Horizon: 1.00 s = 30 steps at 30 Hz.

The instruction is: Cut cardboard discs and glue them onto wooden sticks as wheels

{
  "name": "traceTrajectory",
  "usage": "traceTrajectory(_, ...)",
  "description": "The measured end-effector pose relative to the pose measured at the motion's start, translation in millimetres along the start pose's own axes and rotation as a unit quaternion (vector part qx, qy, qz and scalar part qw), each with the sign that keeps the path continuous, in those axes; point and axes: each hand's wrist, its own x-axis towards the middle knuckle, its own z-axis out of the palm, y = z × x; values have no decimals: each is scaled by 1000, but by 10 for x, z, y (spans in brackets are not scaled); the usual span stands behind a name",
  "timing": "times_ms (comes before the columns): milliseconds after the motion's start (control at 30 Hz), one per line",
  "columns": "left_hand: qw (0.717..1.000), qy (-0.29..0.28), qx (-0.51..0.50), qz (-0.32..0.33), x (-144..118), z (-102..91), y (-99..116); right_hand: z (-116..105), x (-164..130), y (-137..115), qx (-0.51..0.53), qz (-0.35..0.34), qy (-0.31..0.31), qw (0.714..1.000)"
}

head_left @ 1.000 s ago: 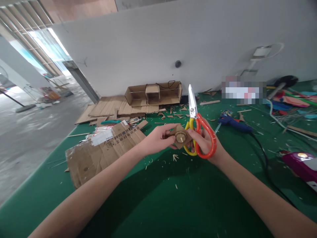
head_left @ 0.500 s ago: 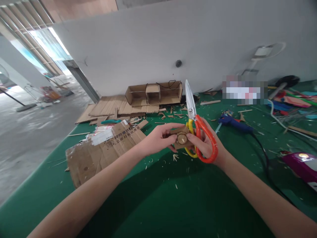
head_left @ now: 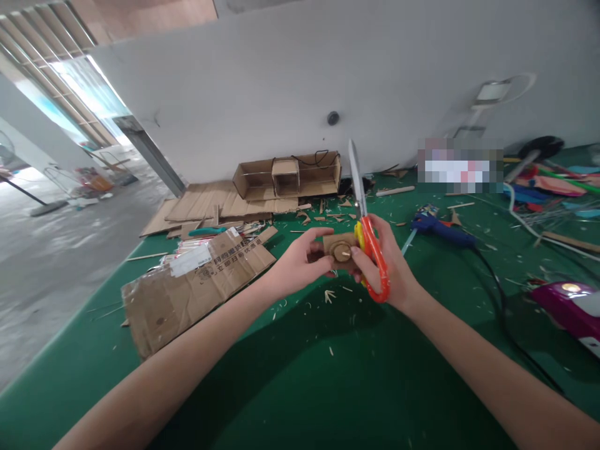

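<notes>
Between my two hands is a small piece of cardboard (head_left: 342, 247) with a raised round disc on its face and a pale stub at the disc's centre. My left hand (head_left: 307, 259) pinches its left side with thumb and fingers. My right hand (head_left: 387, 265) grips its right side with the thumb and also carries a pair of scissors (head_left: 376, 262) with red and yellow handles. The scissor blades look closed and point up, away from the cardboard. Some of the right fingers are hidden behind the handles.
A printed cardboard sheet (head_left: 187, 297) lies left on the green table (head_left: 300, 387). A cardboard tray with compartments (head_left: 253, 181) stands by the wall. At right are a blue glue gun (head_left: 440, 231) with its cord and a purple-and-white device (head_left: 567, 306). Scraps litter the back.
The cardboard piece has tilted in my hands. The scissors have turned so their handles show more edge-on, and my right hand has shifted slightly left.
</notes>
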Motion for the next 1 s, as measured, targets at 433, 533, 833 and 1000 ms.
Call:
traceTrajectory(433, 998, -59, -27, 20, 0, -59, 1, 13, -5, 54, -30, -30, 19, 999)
traceTrajectory(533, 998, -54, -13, 15, 9, -71, 18, -8, -14, 63, -45, -30, 27, 998)
traceTrajectory(833, 999, -37, -1, -13, 15, -95, 28, 31, -27, 22, -59, -47, 15, 997)
traceTrajectory(1000, 998, -55, -10, -31, 16, -115, 50, 15, -32, -1, -64, -22, 7, 998)
